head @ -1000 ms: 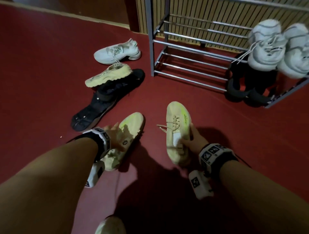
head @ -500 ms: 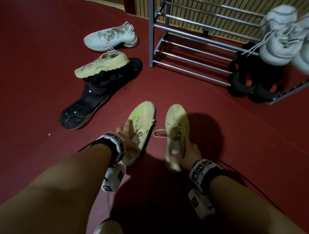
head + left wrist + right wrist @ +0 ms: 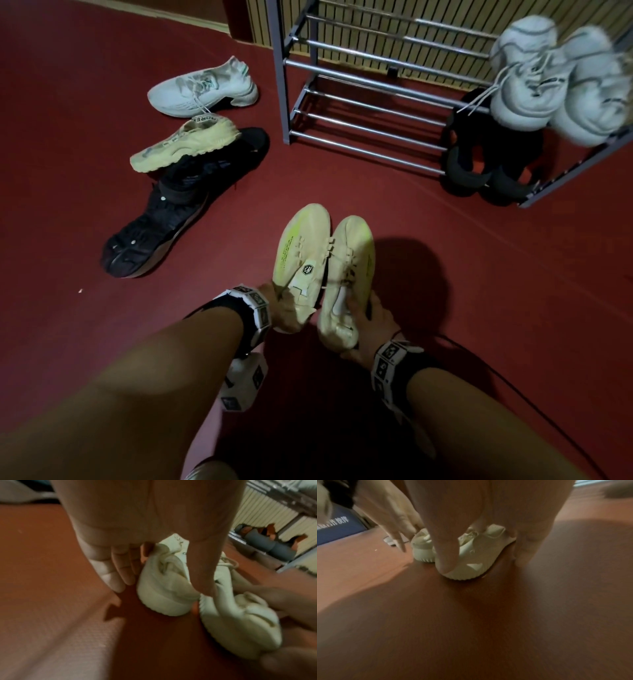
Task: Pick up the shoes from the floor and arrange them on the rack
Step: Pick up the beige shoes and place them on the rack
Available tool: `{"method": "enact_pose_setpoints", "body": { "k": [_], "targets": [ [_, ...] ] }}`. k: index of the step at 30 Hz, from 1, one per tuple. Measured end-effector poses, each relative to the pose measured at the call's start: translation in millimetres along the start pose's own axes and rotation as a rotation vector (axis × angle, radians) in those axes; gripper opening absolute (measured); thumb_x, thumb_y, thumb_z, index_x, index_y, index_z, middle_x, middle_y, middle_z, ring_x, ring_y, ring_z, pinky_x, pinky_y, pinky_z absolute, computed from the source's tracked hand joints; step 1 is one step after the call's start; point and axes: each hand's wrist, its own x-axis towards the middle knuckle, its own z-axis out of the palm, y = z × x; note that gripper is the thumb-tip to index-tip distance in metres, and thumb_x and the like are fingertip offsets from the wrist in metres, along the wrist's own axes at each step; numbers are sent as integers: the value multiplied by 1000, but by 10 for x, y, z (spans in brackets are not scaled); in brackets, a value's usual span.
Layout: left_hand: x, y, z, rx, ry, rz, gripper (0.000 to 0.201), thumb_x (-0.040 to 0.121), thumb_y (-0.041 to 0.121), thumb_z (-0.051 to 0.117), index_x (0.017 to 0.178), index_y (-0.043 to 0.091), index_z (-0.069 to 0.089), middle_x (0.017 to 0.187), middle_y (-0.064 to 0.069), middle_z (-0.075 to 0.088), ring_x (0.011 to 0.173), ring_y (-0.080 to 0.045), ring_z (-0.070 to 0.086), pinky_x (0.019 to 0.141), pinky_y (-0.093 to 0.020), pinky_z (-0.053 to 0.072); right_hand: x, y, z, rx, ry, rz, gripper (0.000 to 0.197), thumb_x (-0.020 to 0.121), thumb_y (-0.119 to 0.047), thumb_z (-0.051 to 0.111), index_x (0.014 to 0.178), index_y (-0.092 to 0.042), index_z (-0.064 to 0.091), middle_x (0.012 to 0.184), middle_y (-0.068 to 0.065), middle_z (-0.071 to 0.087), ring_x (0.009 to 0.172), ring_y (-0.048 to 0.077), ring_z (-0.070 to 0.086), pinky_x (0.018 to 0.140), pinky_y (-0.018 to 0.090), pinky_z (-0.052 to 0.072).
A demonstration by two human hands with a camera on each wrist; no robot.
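Two cream shoes with neon-yellow streaks lie side by side, toes pointing away from me. My left hand (image 3: 286,308) grips the left cream shoe (image 3: 301,250) at its heel. In the left wrist view its thumb lies over the collar of this shoe (image 3: 163,582). My right hand (image 3: 375,322) grips the right cream shoe (image 3: 352,263) at the heel, thumb across its side (image 3: 474,555). Both shoes are down at the red floor; I cannot tell whether they are lifted. The grey metal rack (image 3: 359,89) stands beyond them.
On the rack's right end sit two white sneakers (image 3: 534,78) above two black shoes (image 3: 479,171); its left bars are bare. On the floor at the left lie a white sneaker (image 3: 202,89), a cream shoe (image 3: 185,144) and a black shoe (image 3: 181,205).
My hands have brought the two cream shoes together, from apart to side by side. The view has shifted up toward the rack.
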Motion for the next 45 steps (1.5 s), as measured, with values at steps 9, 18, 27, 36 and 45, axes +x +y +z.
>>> {"method": "enact_pose_setpoints", "body": {
  "k": [9,18,27,36,45],
  "targets": [
    [-107,160,-75,-479,-55,93,82,71,1,78,134,1,25,132,-13,47,127,-26,42,107,-48,35,112,-45,-31,484,61,95,123,73,-17,77,146,-26,-22,146,15,23,133,33,34,103,37,39],
    [-149,55,-177,-863,-159,169,101,75,-15,65,148,31,14,140,-3,44,134,-28,35,108,-51,35,198,101,87,1023,24,21,145,54,-22,87,126,-39,-38,155,4,13,139,24,27,102,40,42],
    [-411,210,-281,-952,-108,262,83,80,-16,59,146,21,26,134,-15,51,124,-33,47,99,-46,43,33,68,-205,1305,54,-66,117,54,-24,89,147,-32,19,128,7,57,112,23,59,85,40,54],
    [-782,374,-607,-827,41,426,109,53,22,86,145,32,29,135,0,54,121,-21,52,103,-41,43,-360,13,-624,1398,205,-252,87,77,11,67,145,-21,23,132,11,50,107,20,57,78,29,56],
    [-1202,575,-860,-910,104,558,104,52,22,89,141,32,37,134,-3,54,114,-25,58,94,-48,49,-781,64,-1044,1361,257,-324,90,82,3,65,148,-34,16,117,-9,56,105,24,62,89,45,52]
  ]
}}
